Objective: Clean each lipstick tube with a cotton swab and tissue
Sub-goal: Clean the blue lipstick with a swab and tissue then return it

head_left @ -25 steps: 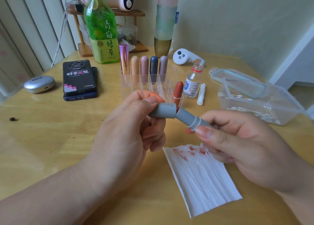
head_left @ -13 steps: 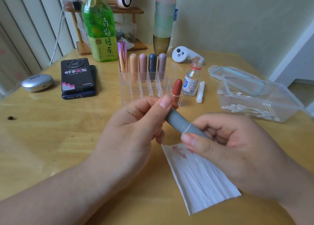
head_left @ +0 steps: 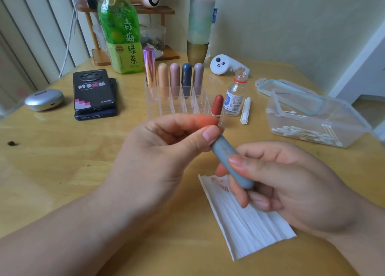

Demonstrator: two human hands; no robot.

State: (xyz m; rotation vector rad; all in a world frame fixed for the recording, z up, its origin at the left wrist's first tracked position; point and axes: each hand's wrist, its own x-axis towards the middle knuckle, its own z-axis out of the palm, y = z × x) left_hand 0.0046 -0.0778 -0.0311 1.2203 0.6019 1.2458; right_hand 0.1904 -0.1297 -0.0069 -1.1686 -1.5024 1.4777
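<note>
A closed grey lipstick tube is held slanting above the table. My left hand pinches its upper end between thumb and forefinger. My right hand grips its lower half, thumb on top. Below them lies a white tissue with red smears at its top corner. A clear organizer behind holds several capped lipsticks in its back row and a red-brown lipstick at its front right. Cotton swabs lie in a clear plastic box at the right.
A small open bottle and a white stick stand right of the organizer. Two stacked phones, a silver case, a green tea bottle, a white controller and a wooden rack fill the back.
The grey cap, apart from the tube a second ago, has been pushed on by my left hand. The tube is now closed and held more upright over the tissue.
</note>
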